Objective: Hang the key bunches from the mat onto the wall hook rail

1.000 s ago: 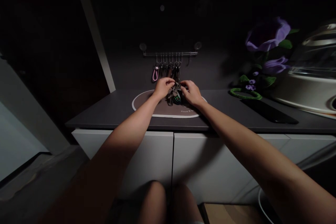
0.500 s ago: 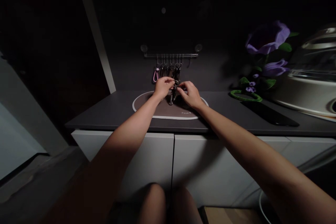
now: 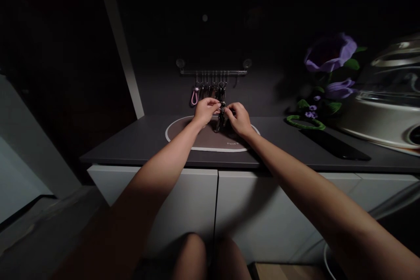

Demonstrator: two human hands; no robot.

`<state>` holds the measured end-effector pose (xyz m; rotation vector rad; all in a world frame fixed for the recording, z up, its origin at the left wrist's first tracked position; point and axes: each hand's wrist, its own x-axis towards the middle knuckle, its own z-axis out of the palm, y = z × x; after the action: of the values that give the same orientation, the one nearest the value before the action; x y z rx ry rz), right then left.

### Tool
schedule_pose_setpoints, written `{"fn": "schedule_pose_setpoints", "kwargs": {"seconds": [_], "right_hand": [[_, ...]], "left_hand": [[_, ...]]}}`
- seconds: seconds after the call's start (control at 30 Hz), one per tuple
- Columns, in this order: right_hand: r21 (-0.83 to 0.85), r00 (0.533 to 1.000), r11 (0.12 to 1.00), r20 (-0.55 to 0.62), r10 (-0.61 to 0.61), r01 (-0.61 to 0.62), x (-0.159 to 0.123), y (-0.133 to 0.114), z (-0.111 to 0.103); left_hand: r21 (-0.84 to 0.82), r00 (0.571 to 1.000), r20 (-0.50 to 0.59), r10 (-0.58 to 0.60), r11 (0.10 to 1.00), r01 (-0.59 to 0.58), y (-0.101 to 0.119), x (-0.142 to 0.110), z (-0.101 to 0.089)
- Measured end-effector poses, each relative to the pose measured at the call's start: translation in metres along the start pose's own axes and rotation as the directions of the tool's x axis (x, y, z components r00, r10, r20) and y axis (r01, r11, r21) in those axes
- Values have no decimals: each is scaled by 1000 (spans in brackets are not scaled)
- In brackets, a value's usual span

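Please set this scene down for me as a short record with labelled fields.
Left hand: fingertips pinched at the top of a bunch of keys
Right hand: fingertips closed on the same bunch, from the other side
Below the hands: brown oval mat with a pale rim, on a dark counter
On the wall: clear rail with hooks, a pink loop and dark items hanging
Right side: purple flowers, flat black object, pale appliance
Lighting: dim; small details unclear

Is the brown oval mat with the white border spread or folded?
Spread: the mat lies flat, its curved white border showing no fold.
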<state>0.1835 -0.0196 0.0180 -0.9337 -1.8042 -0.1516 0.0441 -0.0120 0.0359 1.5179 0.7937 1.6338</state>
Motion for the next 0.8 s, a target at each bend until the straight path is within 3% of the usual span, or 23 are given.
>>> {"fn": "schedule_pose_setpoints", "kwargs": {"seconds": [0.37,0.63,0.8], "right_hand": [[7,996,996,20,-89,89,0,-3,-3],[11,994,1000,-109,-22,23,4,-4,-10],[82,994,997,-112,-2,11,8,-4,-14]], "left_hand": [[-93,998,-44,-34,995,29,0,3,-3],[-72,998,-46,-50,996,46,-3,4,-3],[-102,995,-2,-101,990,100,-1,2,-3]]}}
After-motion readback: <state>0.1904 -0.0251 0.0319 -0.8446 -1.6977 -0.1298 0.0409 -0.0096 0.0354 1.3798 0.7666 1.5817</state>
